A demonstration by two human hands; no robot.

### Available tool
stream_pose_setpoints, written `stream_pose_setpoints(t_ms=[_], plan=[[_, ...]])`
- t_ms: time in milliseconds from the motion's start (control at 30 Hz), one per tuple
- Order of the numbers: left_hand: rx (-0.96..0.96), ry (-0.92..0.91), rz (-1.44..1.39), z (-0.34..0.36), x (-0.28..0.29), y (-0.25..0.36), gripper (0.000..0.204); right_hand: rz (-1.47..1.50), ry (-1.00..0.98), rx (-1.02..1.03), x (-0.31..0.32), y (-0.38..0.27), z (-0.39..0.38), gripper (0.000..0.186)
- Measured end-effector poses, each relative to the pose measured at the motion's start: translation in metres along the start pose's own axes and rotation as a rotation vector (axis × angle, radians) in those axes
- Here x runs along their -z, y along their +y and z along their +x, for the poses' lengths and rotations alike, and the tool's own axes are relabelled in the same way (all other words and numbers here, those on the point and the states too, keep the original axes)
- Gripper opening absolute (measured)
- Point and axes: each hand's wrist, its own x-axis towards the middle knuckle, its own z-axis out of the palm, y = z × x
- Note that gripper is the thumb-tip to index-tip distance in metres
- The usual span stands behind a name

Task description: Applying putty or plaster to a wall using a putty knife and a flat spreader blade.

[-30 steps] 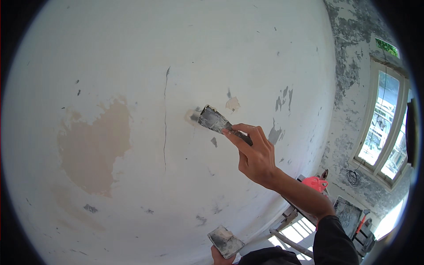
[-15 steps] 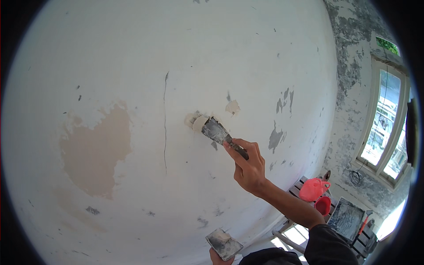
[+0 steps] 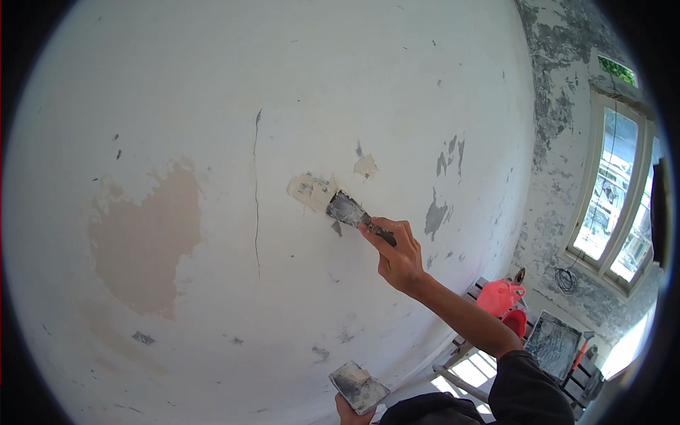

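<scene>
The putty knife lies blade-flat against the white wall, its edge touching a cream patch of fresh filler. My right hand has its grip clenched around the dark handle, arm raised from the lower right. Low at the frame's edge, my left hand grasps a second, broader scraper, clear of the wall. A thin vertical crack runs left of the filler, beyond it a large tan bare patch. A window stands far right.
</scene>
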Motion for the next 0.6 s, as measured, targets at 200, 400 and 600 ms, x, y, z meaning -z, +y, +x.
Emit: stream_pose_setpoints(t_ms=[200, 400, 600], plan=[[0.008, -0.019, 0.025, 0.003, -0.007, -0.004, 0.029, 0.073, 0.101, -0.04, 0.005, -0.032, 0.05, 0.058], [-0.012, -0.152, 0.029, 0.01, -0.002, -0.002, 0.028, 0.038, 0.014, -0.008, -0.004, 0.008, 0.007, 0.056], [-0.334, -0.16, 0.037, -0.012, -0.089, -0.007, 0.034, 0.375, 0.069, -0.393, 0.046, -0.005, -0.051, 0.035]])
